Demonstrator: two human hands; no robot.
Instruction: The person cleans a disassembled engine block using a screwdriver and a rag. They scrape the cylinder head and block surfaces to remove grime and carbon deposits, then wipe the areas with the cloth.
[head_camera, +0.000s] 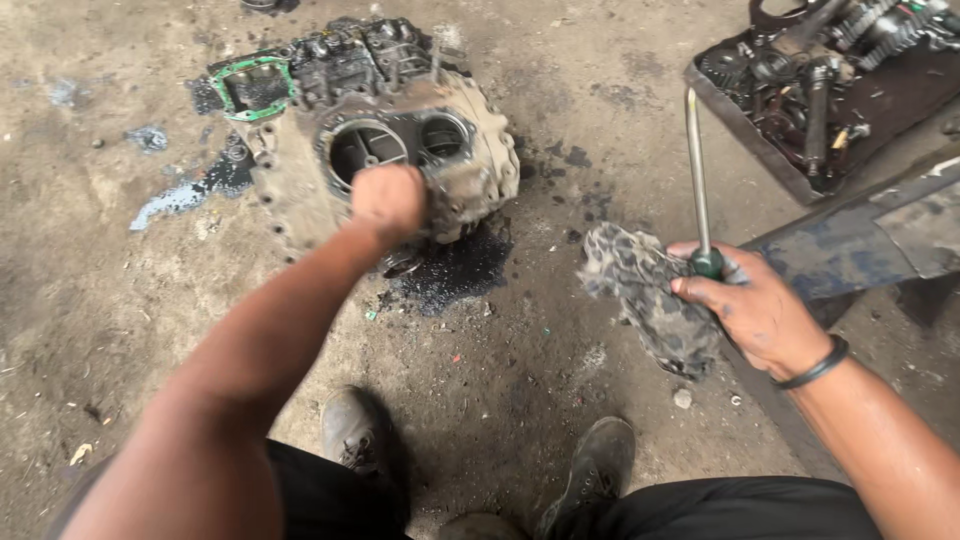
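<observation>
oil stain (185, 193) is spreading at far left on the concrete floor (90, 330). gearbox housing (385, 140) is lying beside it, bores facing up; left hand (389, 202) is closing in a fist against its near edge, contents hidden. right hand (760, 310) is gripping a screwdriver (697, 180) with a rag (650, 295), shaft pointing away, well right of the housing. parts tray (745, 130) is sitting at far right.

One gearbox casing (380, 140), one screwdriver (697, 180), one rag (645, 295), one tray (740, 125) of gear parts, two shoes (355, 430) on the floor (100, 330).
</observation>
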